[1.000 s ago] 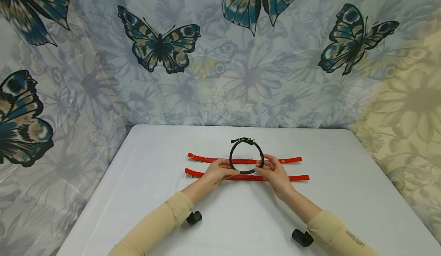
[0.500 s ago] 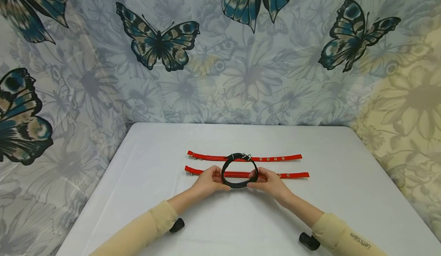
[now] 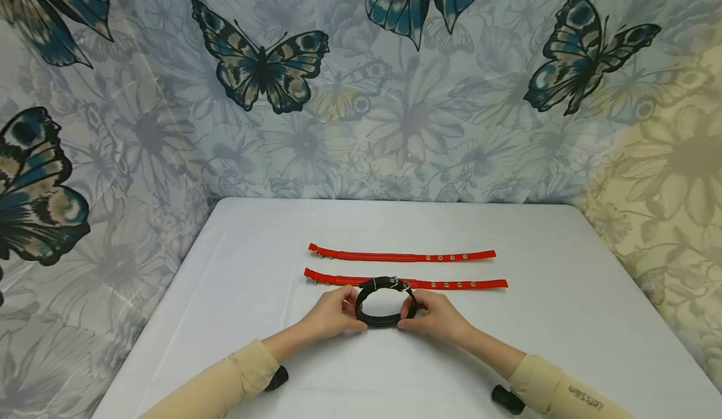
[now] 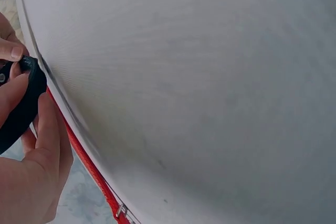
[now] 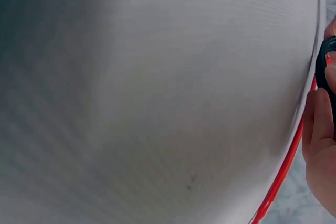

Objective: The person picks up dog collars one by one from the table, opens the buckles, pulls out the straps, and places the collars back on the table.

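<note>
A black buckled collar (image 3: 385,321), fastened into a ring, is held between both hands in front of the nearer red strap. My left hand (image 3: 329,312) pinches its left side, thumb in front and fingers behind. On the opposite side my right hand (image 3: 437,316) grips it the same way. The collar's metal buckle is at the top of the ring, facing the far side. In the left wrist view the black band (image 4: 32,90) sits between thumb and fingers. The right wrist view catches only part of the collar (image 5: 321,69) and the hand at its right edge.
Two red collars lie unfastened and roughly parallel across the white table (image 3: 254,231): a farther one (image 3: 389,257) and a nearer one (image 3: 468,285). Both have eyelets on the right and metal fittings on the left. Butterfly-print cloth (image 3: 406,124) hangs behind the table.
Both hands have drawn the black collar toward the body and lower, from over the red collars to just before the nearer one. The ring has tipped from upright to flatter.
</note>
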